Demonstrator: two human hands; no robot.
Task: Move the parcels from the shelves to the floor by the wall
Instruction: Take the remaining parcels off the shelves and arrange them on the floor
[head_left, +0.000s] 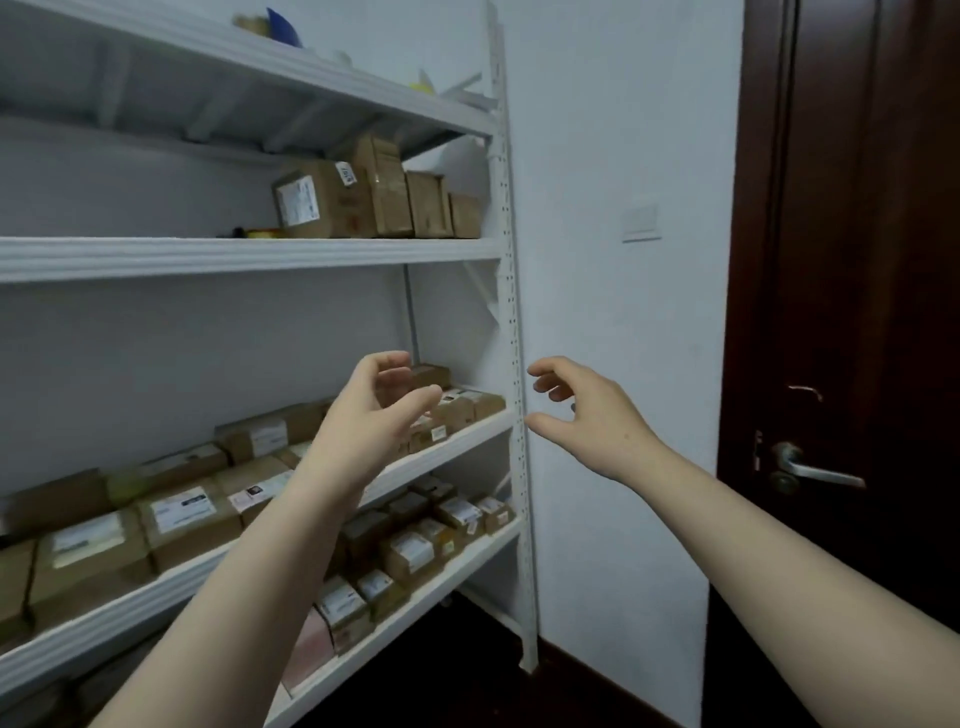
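A white metal shelf unit fills the left side. Several brown cardboard parcels stand at the right end of the upper shelf. More labelled parcels lie in rows on the middle shelf, and others on the shelf below. My left hand is raised in front of the middle shelf's right end, fingers loosely curled, holding nothing. My right hand hovers just right of the shelf post, fingers relaxed and empty.
A white wall with a light switch stands right of the shelves. A dark wooden door with a metal handle is at far right. Dark floor shows beside the wall's base.
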